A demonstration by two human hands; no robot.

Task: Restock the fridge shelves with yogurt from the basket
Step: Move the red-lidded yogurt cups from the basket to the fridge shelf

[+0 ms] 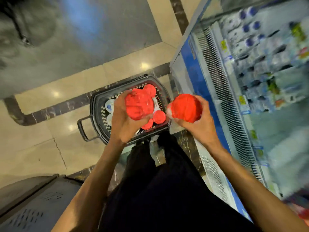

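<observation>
Fingers (117,104) of left hand (124,121) and right hand (199,124) each clasp a red-lidded plastic yogurt pack (139,104), (184,108) above black mesh basket (98,106); fridge shelves (260,67) at right. Packs prob. light, film slippery; grip sides.

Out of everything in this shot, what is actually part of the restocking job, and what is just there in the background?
Part of the job:
left hand holding a red-lidded yogurt pack
right hand holding another red yogurt pack
basket on the floor, more yogurt inside
fridge shelves

Just around:
grey metal cabinet
tiled floor
</observation>
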